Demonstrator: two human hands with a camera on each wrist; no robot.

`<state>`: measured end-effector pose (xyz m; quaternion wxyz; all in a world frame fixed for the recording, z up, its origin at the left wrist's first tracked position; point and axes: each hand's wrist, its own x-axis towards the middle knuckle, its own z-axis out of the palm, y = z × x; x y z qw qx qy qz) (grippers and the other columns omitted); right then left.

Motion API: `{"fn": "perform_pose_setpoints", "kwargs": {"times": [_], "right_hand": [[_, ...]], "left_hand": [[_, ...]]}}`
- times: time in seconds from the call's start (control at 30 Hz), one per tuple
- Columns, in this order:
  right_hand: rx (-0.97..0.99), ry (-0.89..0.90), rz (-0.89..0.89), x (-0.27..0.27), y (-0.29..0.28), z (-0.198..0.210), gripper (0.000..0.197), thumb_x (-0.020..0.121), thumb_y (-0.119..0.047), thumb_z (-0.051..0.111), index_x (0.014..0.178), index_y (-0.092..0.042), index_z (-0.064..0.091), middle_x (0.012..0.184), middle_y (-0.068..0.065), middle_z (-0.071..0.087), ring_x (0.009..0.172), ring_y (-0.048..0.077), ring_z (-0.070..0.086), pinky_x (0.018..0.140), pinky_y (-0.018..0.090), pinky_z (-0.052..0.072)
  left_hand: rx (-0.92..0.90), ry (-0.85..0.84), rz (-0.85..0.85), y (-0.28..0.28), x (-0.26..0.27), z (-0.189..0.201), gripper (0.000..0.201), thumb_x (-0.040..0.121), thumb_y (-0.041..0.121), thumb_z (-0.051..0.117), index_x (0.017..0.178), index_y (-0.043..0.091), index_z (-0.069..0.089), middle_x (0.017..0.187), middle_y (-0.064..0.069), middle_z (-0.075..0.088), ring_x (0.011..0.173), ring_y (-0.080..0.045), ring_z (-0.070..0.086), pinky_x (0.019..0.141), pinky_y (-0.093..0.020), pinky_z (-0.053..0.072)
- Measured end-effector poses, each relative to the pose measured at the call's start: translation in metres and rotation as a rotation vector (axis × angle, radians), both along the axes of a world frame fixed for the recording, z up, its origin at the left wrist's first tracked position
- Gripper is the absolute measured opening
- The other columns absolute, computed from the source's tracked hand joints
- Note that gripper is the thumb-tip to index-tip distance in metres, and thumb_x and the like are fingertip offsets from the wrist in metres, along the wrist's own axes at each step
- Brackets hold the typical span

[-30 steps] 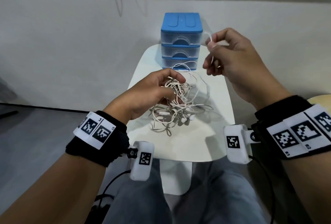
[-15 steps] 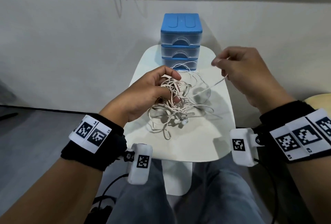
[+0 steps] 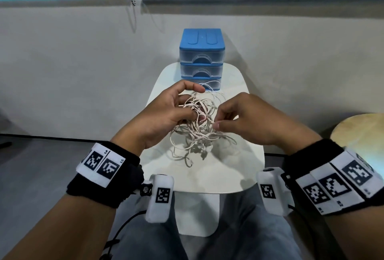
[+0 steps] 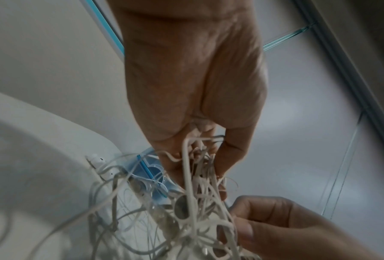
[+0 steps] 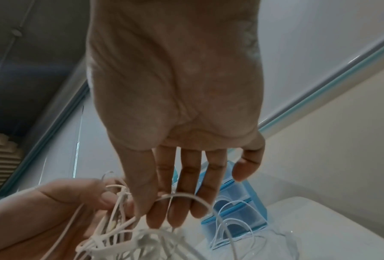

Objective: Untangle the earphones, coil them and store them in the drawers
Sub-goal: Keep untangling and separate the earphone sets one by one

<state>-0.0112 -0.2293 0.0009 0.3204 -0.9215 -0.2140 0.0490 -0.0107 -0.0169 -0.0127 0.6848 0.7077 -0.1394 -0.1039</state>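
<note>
At the left of the head view we have our left hand (image 3: 164, 114) raised over the white table (image 3: 207, 176), fingers curled into the top of the tangled earphones (image 3: 199, 126) and gripping a bunch of the pale cords. The left wrist view shows it close: the fingers (image 4: 231, 158) close round a sheaf of strands that hangs down in loops toward the lower middle of the frame.

In the centre of the head view the tangle spreads from our hands down onto the table, its lowest loops lying on the surface. Behind it, in the upper middle of the frame, stands the blue set of drawers (image 3: 201, 60) at the far end of the table, all three drawers pushed in; one cord loop lies just in front of the bottom drawer.

To the right, our right hand (image 3: 249, 120) meets the tangle, thumb and forefinger pinching a strand at its right edge. In the right wrist view a single cord arcs across our fingertips (image 5: 177, 207).

At the far right edge, a round wooden surface (image 3: 361, 133) shows.
</note>
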Motion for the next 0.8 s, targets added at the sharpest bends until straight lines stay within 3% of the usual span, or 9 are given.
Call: {"fn": "perform_pose_setpoints", "kwargs": {"times": [0.1,0.2,0.33,0.5,0.63,0.8], "right_hand": [[0.057,-0.043,-0.028,0.001,0.001,-0.003,0.018,0.085,-0.022,0.08,0.068,-0.027,0.074,0.06,-0.012,0.065,0.059,0.002,0.057,0.064,0.025,0.045],[0.106,-0.09,-0.067,0.0,0.009,-0.008,0.012,0.083,-0.021,0.081,0.072,-0.023,0.077,0.058,-0.014,0.064,0.061,-0.001,0.059,0.062,0.023,0.043],[0.175,-0.124,-0.136,0.002,0.015,-0.016,0.013,0.08,-0.018,0.083,0.069,-0.022,0.076,0.057,-0.013,0.065,0.055,0.001,0.057,0.058,0.018,0.04],[0.288,-0.182,-0.182,0.007,0.009,-0.016,0.01,0.08,-0.02,0.083,0.08,-0.019,0.073,0.072,-0.002,0.073,0.07,0.017,0.067,0.068,0.029,0.051],[0.364,-0.293,-0.039,0.007,0.008,-0.001,0.018,0.083,-0.007,0.078,0.092,-0.022,0.076,0.089,-0.005,0.07,0.075,0.01,0.062,0.065,0.009,0.041],[0.2,-0.35,0.18,0.009,0.016,0.002,0.019,0.081,-0.008,0.08,0.09,-0.024,0.08,0.09,0.004,0.058,0.078,0.012,0.058,0.069,0.012,0.04]], "left_hand": [[-0.025,-0.008,-0.017,-0.001,-0.003,0.0,0.053,0.085,-0.02,0.061,0.127,0.012,0.057,0.096,-0.008,0.07,0.084,-0.024,0.065,0.075,-0.031,0.058],[-0.048,-0.008,-0.031,-0.001,-0.005,0.0,0.054,0.085,-0.017,0.066,0.129,0.013,0.056,0.103,-0.011,0.074,0.092,-0.025,0.068,0.084,-0.037,0.058],[-0.074,-0.013,-0.037,0.001,-0.003,-0.001,0.057,0.077,-0.005,0.073,0.128,0.017,0.058,0.113,-0.018,0.073,0.1,-0.028,0.069,0.091,-0.042,0.056],[-0.032,-0.045,-0.045,0.002,-0.002,-0.005,0.059,0.08,-0.01,0.075,0.129,0.017,0.055,0.11,-0.018,0.074,0.098,-0.025,0.071,0.087,-0.036,0.059],[0.053,-0.075,-0.059,-0.001,-0.004,-0.002,0.058,0.084,-0.015,0.071,0.13,0.015,0.052,0.109,-0.017,0.075,0.098,-0.027,0.073,0.088,-0.039,0.059],[0.098,-0.081,-0.111,-0.003,-0.002,0.004,0.06,0.083,-0.014,0.072,0.131,0.016,0.052,0.103,-0.013,0.075,0.089,-0.022,0.071,0.082,-0.033,0.057]]}}
